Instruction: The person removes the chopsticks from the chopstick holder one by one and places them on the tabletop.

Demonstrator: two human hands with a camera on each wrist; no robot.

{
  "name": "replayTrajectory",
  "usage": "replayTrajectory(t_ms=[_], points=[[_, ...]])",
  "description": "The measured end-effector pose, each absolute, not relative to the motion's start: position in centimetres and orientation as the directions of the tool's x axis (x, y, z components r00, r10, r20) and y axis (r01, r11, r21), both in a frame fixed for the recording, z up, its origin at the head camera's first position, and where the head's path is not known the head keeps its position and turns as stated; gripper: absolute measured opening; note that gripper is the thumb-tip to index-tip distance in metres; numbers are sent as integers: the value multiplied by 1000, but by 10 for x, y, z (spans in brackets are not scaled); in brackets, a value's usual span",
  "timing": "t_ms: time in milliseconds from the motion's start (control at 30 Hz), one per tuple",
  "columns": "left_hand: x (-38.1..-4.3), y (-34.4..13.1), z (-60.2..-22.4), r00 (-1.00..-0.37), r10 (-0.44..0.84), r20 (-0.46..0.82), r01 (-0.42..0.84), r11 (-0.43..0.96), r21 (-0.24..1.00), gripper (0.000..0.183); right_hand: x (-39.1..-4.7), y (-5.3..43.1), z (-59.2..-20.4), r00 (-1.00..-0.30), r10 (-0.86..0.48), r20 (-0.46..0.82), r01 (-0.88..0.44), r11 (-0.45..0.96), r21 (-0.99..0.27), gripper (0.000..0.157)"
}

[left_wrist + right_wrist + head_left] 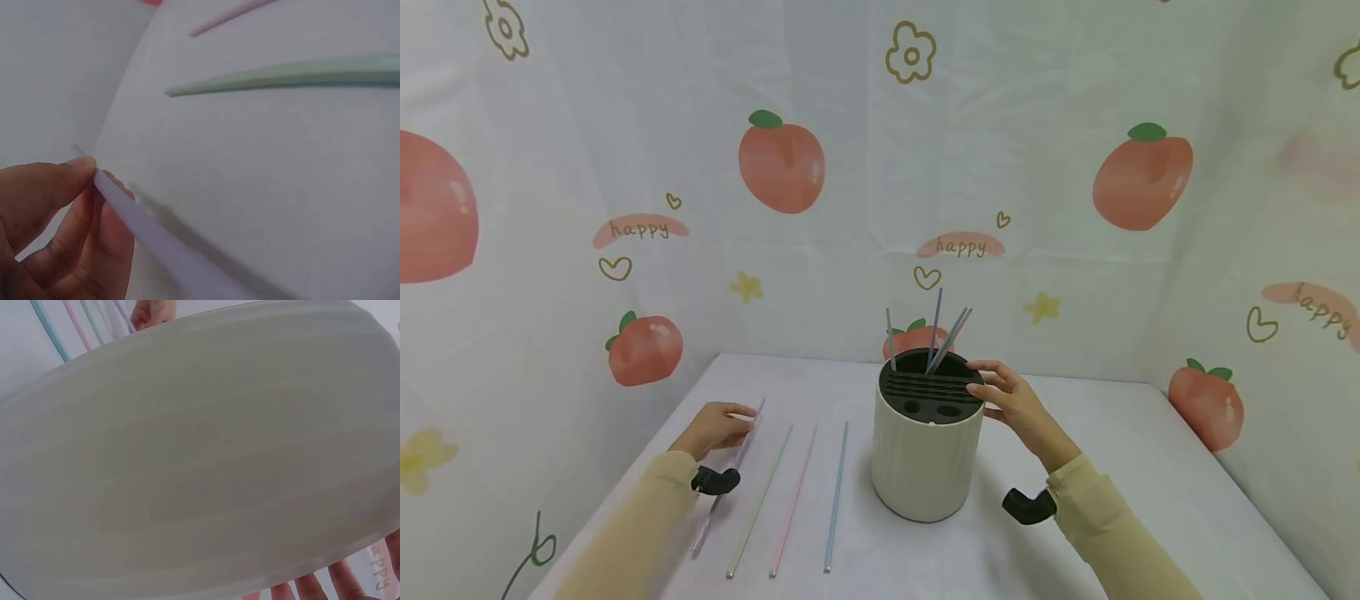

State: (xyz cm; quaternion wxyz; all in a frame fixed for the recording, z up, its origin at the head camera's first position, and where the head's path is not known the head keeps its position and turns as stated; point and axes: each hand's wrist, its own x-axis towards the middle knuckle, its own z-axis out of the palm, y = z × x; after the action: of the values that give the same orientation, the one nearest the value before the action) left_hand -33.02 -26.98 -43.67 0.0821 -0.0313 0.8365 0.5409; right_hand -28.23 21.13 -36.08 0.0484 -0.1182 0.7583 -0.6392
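My left hand (718, 429) pinches a purple chopstick (159, 244) near its thin far end, thumb on one side and fingers on the other. The chopstick slants under the wrist, with a shadow beside it on the table. My right hand (1011, 404) holds the cream knife holder (921, 467) at its upper right side, fingers round the wall and on the rim. Several of those fingers (344, 581) show past the wall in the right wrist view. The holder's black slotted top (925, 387) has a green chopstick (891, 337) and several others standing in its back opening.
Right of the left hand lie a green chopstick (760, 500), a pink chopstick (793, 500) and a blue chopstick (837, 500), spaced apart and roughly parallel. The white table (1112, 442) meets a fruit-printed curtain (850, 275) at the back and sides.
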Motion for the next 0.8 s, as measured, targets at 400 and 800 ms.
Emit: replayTrajectory(t_ms=[400, 800], points=[[-325, -268, -460, -981, -24, -191, -181, 448, 876, 34, -282, 211, -361, -967, -240, 80, -121, 163, -979, 52], [-326, -262, -460, -980, -59, -190, -194, 494, 847, 30, -283, 211, -361, -966, -244, 79, -121, 160, -980, 51]])
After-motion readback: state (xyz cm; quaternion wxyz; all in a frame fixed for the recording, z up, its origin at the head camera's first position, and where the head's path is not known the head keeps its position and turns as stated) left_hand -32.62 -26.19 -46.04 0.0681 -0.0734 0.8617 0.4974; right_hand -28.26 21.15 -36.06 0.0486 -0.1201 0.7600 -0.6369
